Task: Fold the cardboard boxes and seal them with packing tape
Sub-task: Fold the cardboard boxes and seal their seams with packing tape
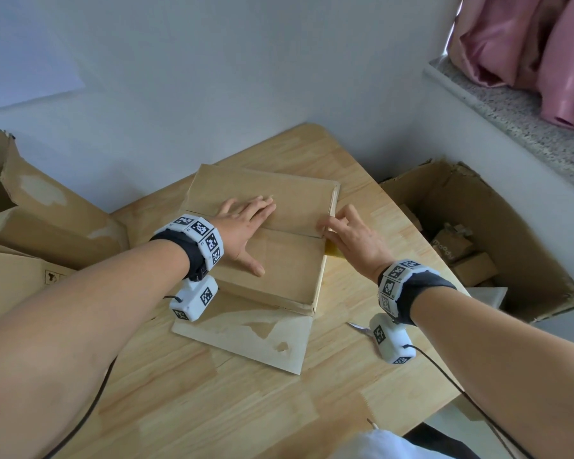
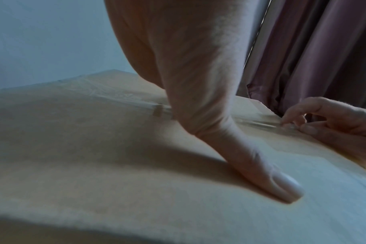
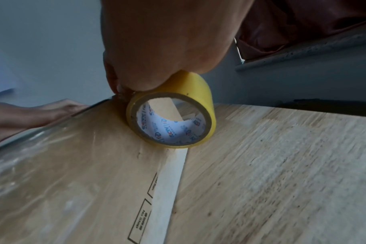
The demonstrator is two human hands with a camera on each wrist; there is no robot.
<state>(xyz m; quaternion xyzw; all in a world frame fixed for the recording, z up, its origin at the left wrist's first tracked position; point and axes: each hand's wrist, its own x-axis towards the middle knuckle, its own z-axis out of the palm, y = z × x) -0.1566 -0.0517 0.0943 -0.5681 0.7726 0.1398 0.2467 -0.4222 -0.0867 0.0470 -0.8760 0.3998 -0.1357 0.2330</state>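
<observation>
A shallow brown cardboard box (image 1: 279, 260) lies on the wooden table (image 1: 212, 409) with its two top flaps closed along a middle seam. My left hand (image 1: 246, 226) presses flat on the flaps, fingers straight, thumb (image 2: 261, 173) spread on the near flap. My right hand (image 1: 348, 233) is at the box's right edge, at the seam's end, and grips a yellow roll of packing tape (image 3: 173, 115) held against the box's side. Clear tape (image 2: 119, 95) lies along the seam. The roll (image 1: 332, 251) is mostly hidden under the hand in the head view.
A loose flat cardboard sheet (image 1: 246, 336) lies under the box's near edge. A large open carton (image 1: 478, 243) with small boxes stands right of the table. Torn cartons (image 1: 30, 226) sit at the left. Wall and a stone sill (image 1: 511, 107) are behind.
</observation>
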